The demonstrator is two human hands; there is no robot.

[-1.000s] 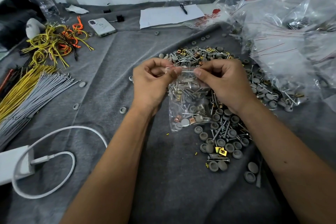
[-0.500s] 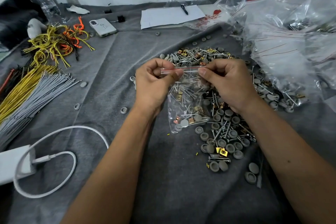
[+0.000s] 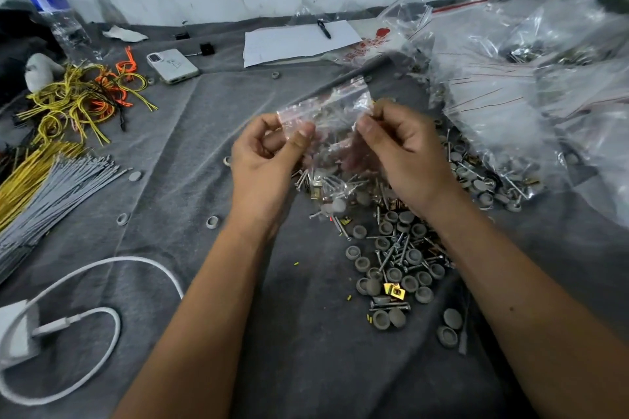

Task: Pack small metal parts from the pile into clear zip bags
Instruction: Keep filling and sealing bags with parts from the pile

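A small clear zip bag [image 3: 332, 146] with a red strip at its top hangs between my hands above the pile, blurred, with screws, grey caps and brass clips inside. My left hand [image 3: 269, 160] pinches the bag's upper left corner between thumb and fingers. My right hand [image 3: 405, 153] pinches its upper right corner. The pile of screws, grey caps and brass clips [image 3: 398, 255] lies on the grey cloth [image 3: 211, 133] under and to the right of my hands.
A heap of filled clear bags [image 3: 531, 105] fills the right side. At the left lie grey and yellow wire bundles [image 3: 44, 187], tangled yellow and orange cords [image 3: 81, 95], a white charger with cable [image 3: 68, 320], a phone [image 3: 172, 65] and a bottle [image 3: 58, 17]. A paper with a pen [image 3: 299, 39] is at the back.
The bag has tilted, its right corner lifted and its top turned away from me. Both hands moved slightly up and kept their pinch on the top corners.
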